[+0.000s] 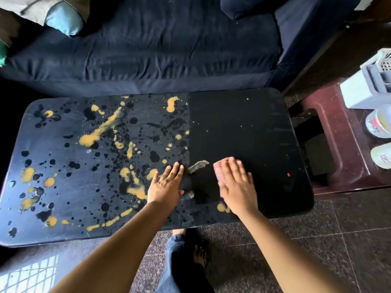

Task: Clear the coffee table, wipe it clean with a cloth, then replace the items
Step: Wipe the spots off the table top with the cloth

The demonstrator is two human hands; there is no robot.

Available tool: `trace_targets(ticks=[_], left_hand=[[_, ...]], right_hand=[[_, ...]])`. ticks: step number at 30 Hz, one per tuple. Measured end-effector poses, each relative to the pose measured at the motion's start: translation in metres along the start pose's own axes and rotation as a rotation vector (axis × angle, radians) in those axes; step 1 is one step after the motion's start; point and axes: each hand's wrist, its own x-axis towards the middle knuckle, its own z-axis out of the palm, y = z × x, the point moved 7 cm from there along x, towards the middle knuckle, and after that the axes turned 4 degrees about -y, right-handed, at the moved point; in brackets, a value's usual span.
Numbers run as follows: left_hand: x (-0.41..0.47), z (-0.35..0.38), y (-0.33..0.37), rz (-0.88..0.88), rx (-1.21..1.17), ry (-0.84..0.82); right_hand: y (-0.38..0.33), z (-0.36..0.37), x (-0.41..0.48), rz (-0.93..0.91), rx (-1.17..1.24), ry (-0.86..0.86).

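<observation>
The black coffee table (243,127) fills the middle of the view. Its left half carries yellow splashes (99,130) and black blots; its right half is plain dark. My left hand (167,185) lies flat on the top near the front edge, fingers spread, holding nothing. Just to its right, my right hand (237,187) presses down on a pink cloth (218,170), which shows past the fingers and is motion-blurred. Two grey smears (197,166) lie between the hands. A small yellow patch (221,207) sits by my right wrist.
A dark blue sofa (148,49) runs along the table's far side, with a light blue pillow (63,17) at its left. At the right, a maroon side table (330,144) holds a white box (364,89) and lidded containers (378,123). My foot (200,254) stands on the tiled floor (296,250).
</observation>
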Motion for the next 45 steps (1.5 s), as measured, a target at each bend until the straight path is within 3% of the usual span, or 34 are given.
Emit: trace_targets(ticks=[2, 4, 8, 11, 15, 17, 19, 21, 23, 25, 28, 31, 35, 37, 39, 42, 45], left_hand=[[0.0, -0.001, 0.0, 0.002, 0.008, -0.028], [-0.001, -0.002, 0.002, -0.001, 0.026, -0.043], [0.0, -0.001, 0.003, -0.008, 0.039, -0.064], [-0.001, 0.0, 0.004, -0.011, 0.045, -0.083], [-0.002, 0.001, 0.005, -0.02, 0.048, -0.084], [-0.001, 0.003, 0.006, -0.026, 0.053, -0.084], [-0.001, 0.004, 0.005, -0.032, 0.052, -0.083], [0.0, 0.006, 0.005, -0.04, 0.042, -0.075], [0.0, 0.006, 0.004, -0.047, 0.039, -0.072], [-0.001, 0.007, 0.005, -0.047, 0.045, -0.084], [-0.001, 0.006, 0.005, -0.048, 0.059, -0.083], [-0.001, 0.007, 0.006, -0.049, 0.058, -0.075], [-0.001, 0.008, 0.005, -0.056, 0.051, -0.076], [-0.001, 0.009, 0.005, -0.055, 0.05, -0.081], [-0.001, 0.008, 0.005, -0.051, 0.055, -0.071], [-0.001, 0.007, 0.004, -0.047, 0.059, -0.071], [-0.001, 0.008, 0.004, -0.051, 0.063, -0.072]], right_hand=[[0.008, -0.002, -0.004, 0.168, 0.061, 0.051], [-0.014, 0.004, -0.009, 0.222, 0.11, 0.057], [-0.075, 0.011, -0.024, -0.078, 0.067, 0.062], [-0.062, 0.011, -0.029, -0.19, -0.001, 0.039], [-0.01, 0.01, -0.03, 0.139, 0.075, 0.042], [-0.019, 0.012, -0.036, 0.258, 0.124, 0.07], [-0.055, 0.016, -0.043, 0.156, 0.152, 0.084], [-0.085, 0.023, -0.053, -0.075, 0.105, 0.055], [-0.081, 0.025, -0.058, -0.188, 0.056, 0.037], [-0.05, 0.025, -0.061, -0.114, 0.027, 0.039], [-0.008, 0.021, -0.064, 0.14, 0.062, 0.062], [-0.023, 0.022, -0.068, 0.24, 0.114, 0.1], [-0.076, 0.028, -0.081, -0.084, 0.057, 0.059], [-0.068, 0.028, -0.083, -0.192, 0.008, 0.041], [-0.036, 0.028, -0.081, -0.117, 0.009, 0.045], [0.016, 0.024, -0.081, 0.162, 0.077, 0.072], [0.019, 0.024, -0.085, 0.329, 0.158, 0.101]])
